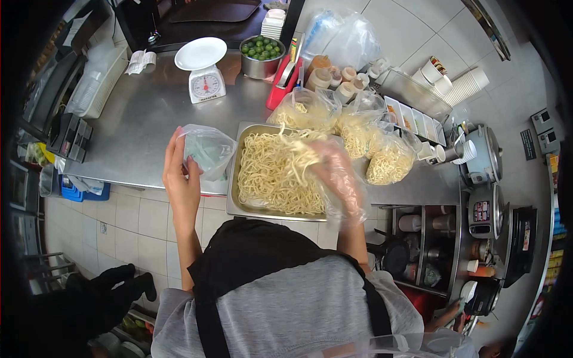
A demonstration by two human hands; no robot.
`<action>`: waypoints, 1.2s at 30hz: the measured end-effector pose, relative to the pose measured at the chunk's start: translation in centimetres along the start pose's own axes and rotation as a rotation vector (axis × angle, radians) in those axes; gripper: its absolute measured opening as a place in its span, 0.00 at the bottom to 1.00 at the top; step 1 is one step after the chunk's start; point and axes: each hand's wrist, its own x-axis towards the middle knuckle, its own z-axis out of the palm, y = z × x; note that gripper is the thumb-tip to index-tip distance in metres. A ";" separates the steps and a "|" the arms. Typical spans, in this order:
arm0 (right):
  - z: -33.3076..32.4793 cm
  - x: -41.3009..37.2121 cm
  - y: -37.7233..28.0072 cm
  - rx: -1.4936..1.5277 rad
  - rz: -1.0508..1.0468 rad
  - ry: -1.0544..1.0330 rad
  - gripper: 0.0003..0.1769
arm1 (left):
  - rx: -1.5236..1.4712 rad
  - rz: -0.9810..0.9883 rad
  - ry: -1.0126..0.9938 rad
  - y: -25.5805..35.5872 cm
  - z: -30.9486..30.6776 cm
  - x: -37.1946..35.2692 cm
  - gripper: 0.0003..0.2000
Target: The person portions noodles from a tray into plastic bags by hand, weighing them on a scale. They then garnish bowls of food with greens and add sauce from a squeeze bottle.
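A steel tray (234,200) full of pale noodles (277,179) sits at the counter's front edge. Over its right side, my right hand (339,173), in a clear plastic glove, grips a bunch of noodles lifted above the heap, with strands hanging down. My left hand (182,170) is bare and holds a clear plastic bag (206,149) by its left side, thumb in front. The bag's mouth is spread, and no noodles show in it. It hangs just left of the tray.
Behind stand a kitchen scale (206,85) with a white plate, a pot of green limes (261,58), a red tape dispenser (283,80) and several sauce bottles (322,77). Bagged noodles (388,158) lie right of the tray. Another person's dark-clad legs (116,286) are at lower left.
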 end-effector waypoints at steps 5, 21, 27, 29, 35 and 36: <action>3.7 1.2 2.0 -0.437 0.040 -0.495 0.49 | -0.033 0.006 -0.021 -0.6 0.4 -0.3 0.25; 0.4 -1.2 0.2 0.886 0.279 0.099 0.30 | -0.052 -0.024 -0.077 -0.6 -0.3 -0.6 0.25; -4.4 -0.1 -7.7 1.006 -0.051 0.407 0.31 | -0.057 -0.047 -0.099 -0.1 -0.1 -0.7 0.24; -3.4 0.1 -4.8 0.799 -0.094 0.359 0.31 | -0.064 -0.051 -0.102 0.0 0.0 -0.8 0.24; -0.5 1.6 -1.9 0.173 -0.201 0.082 0.28 | -0.092 -0.065 -0.094 0.5 0.4 -0.8 0.23; 1.0 0.9 -1.1 0.097 -0.217 0.025 0.29 | -0.086 -0.074 -0.102 0.5 0.3 -0.9 0.23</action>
